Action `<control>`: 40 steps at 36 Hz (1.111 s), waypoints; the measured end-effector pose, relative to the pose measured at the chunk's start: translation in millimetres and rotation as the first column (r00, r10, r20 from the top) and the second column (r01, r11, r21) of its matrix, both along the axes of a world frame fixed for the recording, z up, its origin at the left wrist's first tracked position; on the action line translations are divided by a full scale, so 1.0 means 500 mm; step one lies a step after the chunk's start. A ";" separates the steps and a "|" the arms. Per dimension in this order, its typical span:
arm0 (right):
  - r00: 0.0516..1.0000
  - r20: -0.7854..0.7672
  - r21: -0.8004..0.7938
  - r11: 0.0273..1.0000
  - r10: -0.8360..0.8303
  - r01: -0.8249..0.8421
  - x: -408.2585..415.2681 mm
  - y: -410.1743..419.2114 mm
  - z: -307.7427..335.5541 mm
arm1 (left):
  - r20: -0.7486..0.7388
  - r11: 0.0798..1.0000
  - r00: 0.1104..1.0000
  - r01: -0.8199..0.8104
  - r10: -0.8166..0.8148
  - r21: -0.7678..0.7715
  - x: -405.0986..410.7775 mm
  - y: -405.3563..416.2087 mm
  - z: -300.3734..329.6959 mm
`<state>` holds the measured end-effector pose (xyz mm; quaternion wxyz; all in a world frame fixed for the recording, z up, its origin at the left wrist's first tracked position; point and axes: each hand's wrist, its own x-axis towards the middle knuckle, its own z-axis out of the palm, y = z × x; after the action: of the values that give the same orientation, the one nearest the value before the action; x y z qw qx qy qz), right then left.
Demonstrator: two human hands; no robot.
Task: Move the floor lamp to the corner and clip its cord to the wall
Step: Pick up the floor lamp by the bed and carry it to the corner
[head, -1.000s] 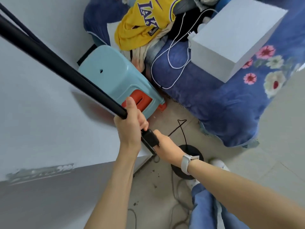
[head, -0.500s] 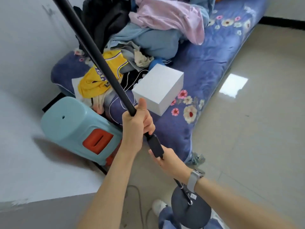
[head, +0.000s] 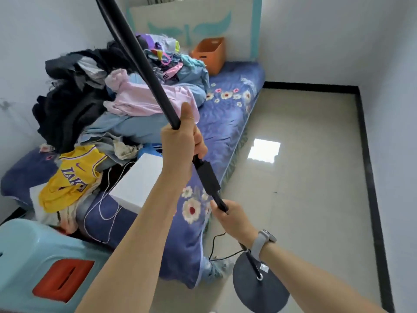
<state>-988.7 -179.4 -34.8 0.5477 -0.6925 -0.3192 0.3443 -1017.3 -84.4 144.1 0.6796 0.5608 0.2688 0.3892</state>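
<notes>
The floor lamp's black pole runs from the top centre down to its round dark base, which hangs above the tiled floor at the lower right. My left hand is closed around the pole mid-height, thumb up. My right hand, with a grey watch on the wrist, grips the thinner lower section just under a black block on the pole. The thin black cord trails from the base towards the mattress edge. The lamp head is out of view.
A blue flowered mattress lies left, piled with clothes, a white box and an orange bin. A light-blue stool lies on its side at the lower left. Bare tiled floor reaches the far right corner.
The view has swung up and right from the wall and stool to the bed and open floor. The lamp has come with both hands, its base now off the floor, the pole more upright.
</notes>
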 end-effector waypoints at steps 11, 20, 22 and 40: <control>0.984 0.004 0.053 0.983 -0.177 0.177 0.320 0.031 0.064 | 0.101 0.969 0.970 0.209 -0.223 0.128 0.326 -0.001 0.060; 0.945 0.025 0.013 0.946 -0.325 0.325 0.642 0.126 0.097 | 0.068 0.872 0.887 0.432 -0.457 0.228 0.669 0.119 0.065; 0.938 0.012 0.012 0.938 -0.347 0.347 0.721 0.144 0.106 | 0.067 0.860 0.876 0.449 -0.477 0.242 0.749 0.144 0.072; 0.861 -0.024 0.024 0.860 -0.509 0.509 1.424 0.167 0.095 | 0.039 0.785 0.807 0.561 -0.589 0.261 1.462 0.147 0.098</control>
<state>-276.7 -95.8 12.9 0.6322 -0.7410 -0.1255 0.1886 -286.3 -10.7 193.3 0.7086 0.6687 -0.0043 0.2250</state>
